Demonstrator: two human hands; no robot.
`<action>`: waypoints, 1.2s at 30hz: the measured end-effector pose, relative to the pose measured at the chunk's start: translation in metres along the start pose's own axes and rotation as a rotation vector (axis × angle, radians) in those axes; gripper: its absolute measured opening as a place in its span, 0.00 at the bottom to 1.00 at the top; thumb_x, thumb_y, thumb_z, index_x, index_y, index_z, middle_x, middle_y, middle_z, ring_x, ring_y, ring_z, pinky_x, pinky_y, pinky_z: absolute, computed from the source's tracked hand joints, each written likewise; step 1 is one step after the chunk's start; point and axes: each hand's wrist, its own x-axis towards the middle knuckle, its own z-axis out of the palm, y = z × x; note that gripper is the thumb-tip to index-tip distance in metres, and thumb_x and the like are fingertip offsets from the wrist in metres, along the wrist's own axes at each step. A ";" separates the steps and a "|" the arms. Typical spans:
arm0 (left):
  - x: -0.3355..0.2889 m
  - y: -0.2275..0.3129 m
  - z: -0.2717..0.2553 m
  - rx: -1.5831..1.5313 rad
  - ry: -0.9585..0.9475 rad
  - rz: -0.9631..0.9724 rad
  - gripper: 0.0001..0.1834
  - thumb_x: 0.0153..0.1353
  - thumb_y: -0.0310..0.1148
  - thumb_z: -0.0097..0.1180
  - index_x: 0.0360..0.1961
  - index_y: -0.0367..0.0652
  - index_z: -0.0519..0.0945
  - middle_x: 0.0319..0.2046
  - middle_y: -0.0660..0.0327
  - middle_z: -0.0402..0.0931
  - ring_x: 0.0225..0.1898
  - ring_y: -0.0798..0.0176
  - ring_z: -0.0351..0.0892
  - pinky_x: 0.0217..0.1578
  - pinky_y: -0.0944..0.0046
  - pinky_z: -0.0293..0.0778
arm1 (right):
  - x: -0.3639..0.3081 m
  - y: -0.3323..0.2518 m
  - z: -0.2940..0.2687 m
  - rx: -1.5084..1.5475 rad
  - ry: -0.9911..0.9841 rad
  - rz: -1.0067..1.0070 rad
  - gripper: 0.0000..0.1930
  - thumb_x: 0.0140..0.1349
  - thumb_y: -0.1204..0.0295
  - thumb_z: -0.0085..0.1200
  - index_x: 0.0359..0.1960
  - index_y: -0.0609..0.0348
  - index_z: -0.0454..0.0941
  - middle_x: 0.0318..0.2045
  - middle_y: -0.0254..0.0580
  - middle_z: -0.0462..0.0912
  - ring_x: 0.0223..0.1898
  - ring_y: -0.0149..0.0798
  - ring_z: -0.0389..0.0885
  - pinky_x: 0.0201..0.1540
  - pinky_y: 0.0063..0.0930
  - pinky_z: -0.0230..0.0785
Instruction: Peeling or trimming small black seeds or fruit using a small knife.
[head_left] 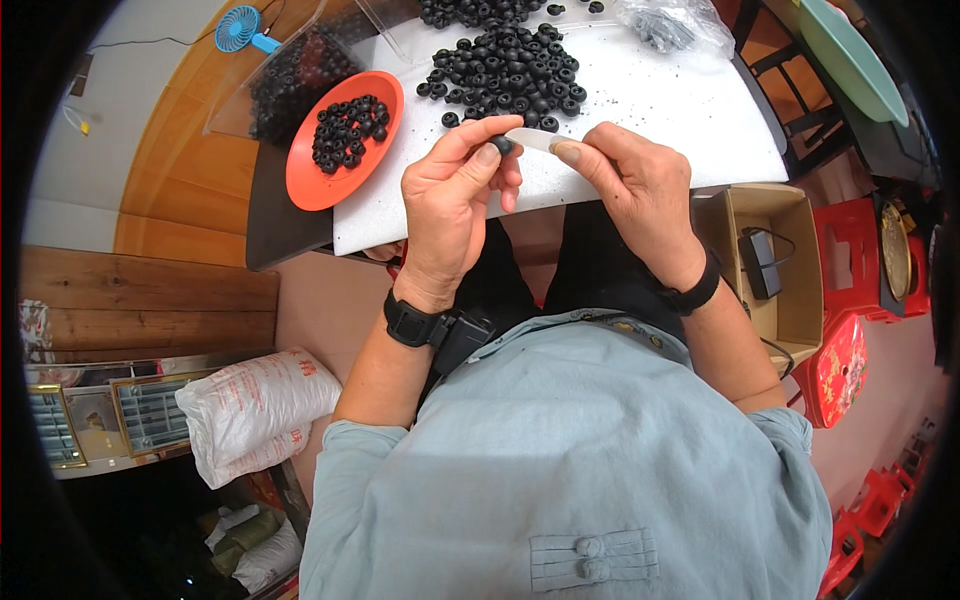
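Note:
Between the thumb and fingers of my left hand [445, 195] is a small round black part [502, 146], pinched over the near side of the white board [680, 120]. My right hand [645, 190] grips a thin, whitish, blade-like strip [532, 138], its far end meeting the black part. The exact contact is partly covered by my left fingers. Just beyond my hands lies a heap of similar black parts [505, 70], several with a hole showing. To the left, an orange-red plate [318, 190] holds more of them.
A clear bin [305, 85] of black parts stands behind the plate, near a blue fan [237, 29]. At the far right are a plastic bag [675, 25] and a green basin [850, 60]. A cardboard box [808, 235] and red stool [835, 370] sit on my right.

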 end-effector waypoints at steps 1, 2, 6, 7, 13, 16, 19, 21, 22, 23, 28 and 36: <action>0.000 0.000 0.000 0.002 0.007 0.003 0.17 0.75 0.26 0.52 0.60 0.28 0.79 0.39 0.55 0.80 0.37 0.64 0.77 0.34 0.66 0.75 | 0.000 0.000 0.000 -0.002 -0.003 0.001 0.20 0.68 0.54 0.63 0.23 0.54 0.82 0.15 0.38 0.77 0.16 0.38 0.75 0.20 0.33 0.63; 0.000 0.000 0.001 0.003 0.013 0.006 0.17 0.75 0.27 0.52 0.60 0.28 0.79 0.39 0.55 0.80 0.36 0.64 0.77 0.34 0.67 0.75 | 0.000 0.000 0.000 -0.005 -0.007 0.001 0.20 0.68 0.54 0.63 0.23 0.54 0.82 0.15 0.38 0.77 0.16 0.38 0.75 0.20 0.33 0.63; 0.001 -0.003 -0.003 -0.040 -0.009 -0.003 0.15 0.75 0.26 0.52 0.58 0.30 0.81 0.41 0.55 0.82 0.37 0.68 0.80 0.32 0.70 0.77 | -0.001 0.001 0.000 -0.021 0.012 -0.022 0.20 0.68 0.54 0.63 0.23 0.54 0.82 0.16 0.38 0.77 0.16 0.39 0.75 0.20 0.33 0.63; 0.000 -0.004 -0.003 -0.039 -0.003 -0.003 0.15 0.75 0.26 0.52 0.58 0.30 0.81 0.41 0.55 0.82 0.37 0.68 0.80 0.31 0.70 0.77 | -0.001 0.001 0.000 -0.024 0.002 -0.017 0.20 0.68 0.54 0.63 0.23 0.54 0.82 0.16 0.38 0.77 0.16 0.39 0.76 0.20 0.34 0.63; 0.000 -0.002 0.001 -0.037 0.032 -0.012 0.16 0.75 0.26 0.52 0.58 0.28 0.80 0.36 0.55 0.80 0.34 0.65 0.77 0.30 0.68 0.75 | -0.001 -0.001 0.001 -0.061 -0.010 -0.040 0.20 0.68 0.55 0.63 0.23 0.55 0.80 0.17 0.38 0.78 0.18 0.39 0.77 0.21 0.34 0.64; -0.001 -0.004 0.002 -0.048 0.024 -0.024 0.14 0.75 0.25 0.52 0.55 0.30 0.81 0.36 0.57 0.80 0.33 0.68 0.77 0.29 0.70 0.75 | -0.001 -0.002 0.001 -0.078 -0.014 -0.087 0.18 0.68 0.57 0.64 0.24 0.56 0.81 0.17 0.39 0.78 0.18 0.39 0.76 0.22 0.33 0.64; -0.001 0.002 0.004 0.004 0.000 -0.035 0.12 0.74 0.23 0.51 0.51 0.33 0.84 0.34 0.61 0.79 0.31 0.73 0.76 0.27 0.73 0.72 | -0.003 -0.003 -0.004 0.059 -0.039 -0.010 0.15 0.68 0.61 0.64 0.27 0.57 0.83 0.18 0.39 0.77 0.18 0.35 0.72 0.23 0.31 0.63; -0.002 0.022 0.000 0.330 0.153 0.110 0.11 0.73 0.23 0.52 0.49 0.35 0.85 0.33 0.63 0.78 0.30 0.74 0.75 0.26 0.73 0.71 | -0.003 0.005 -0.008 0.344 -0.065 0.129 0.11 0.71 0.66 0.62 0.33 0.60 0.86 0.18 0.35 0.73 0.20 0.27 0.64 0.25 0.26 0.59; 0.003 0.030 -0.016 0.407 0.164 0.240 0.12 0.72 0.23 0.53 0.49 0.37 0.86 0.33 0.64 0.78 0.30 0.76 0.74 0.25 0.74 0.69 | -0.004 0.009 -0.012 0.426 -0.076 0.168 0.12 0.71 0.66 0.62 0.34 0.62 0.86 0.19 0.34 0.72 0.21 0.26 0.64 0.25 0.25 0.58; 0.009 0.042 -0.031 0.575 0.249 0.323 0.12 0.72 0.24 0.53 0.49 0.37 0.87 0.32 0.64 0.78 0.28 0.76 0.73 0.25 0.74 0.68 | -0.005 0.012 -0.015 0.509 -0.087 0.207 0.12 0.72 0.66 0.62 0.34 0.63 0.86 0.20 0.32 0.72 0.23 0.24 0.64 0.26 0.23 0.57; 0.028 0.097 -0.103 1.188 0.389 0.460 0.13 0.65 0.22 0.61 0.49 0.41 0.88 0.41 0.64 0.82 0.38 0.67 0.76 0.39 0.67 0.75 | -0.007 0.010 -0.015 0.457 -0.079 0.153 0.13 0.72 0.66 0.62 0.34 0.65 0.86 0.21 0.32 0.74 0.24 0.24 0.66 0.27 0.22 0.57; 0.036 0.037 -0.055 1.441 0.071 0.528 0.08 0.58 0.22 0.66 0.40 0.38 0.87 0.37 0.59 0.79 0.42 0.58 0.77 0.41 0.62 0.75 | -0.009 0.009 -0.011 0.449 -0.038 0.099 0.13 0.71 0.67 0.62 0.34 0.66 0.85 0.22 0.35 0.78 0.24 0.26 0.70 0.28 0.23 0.62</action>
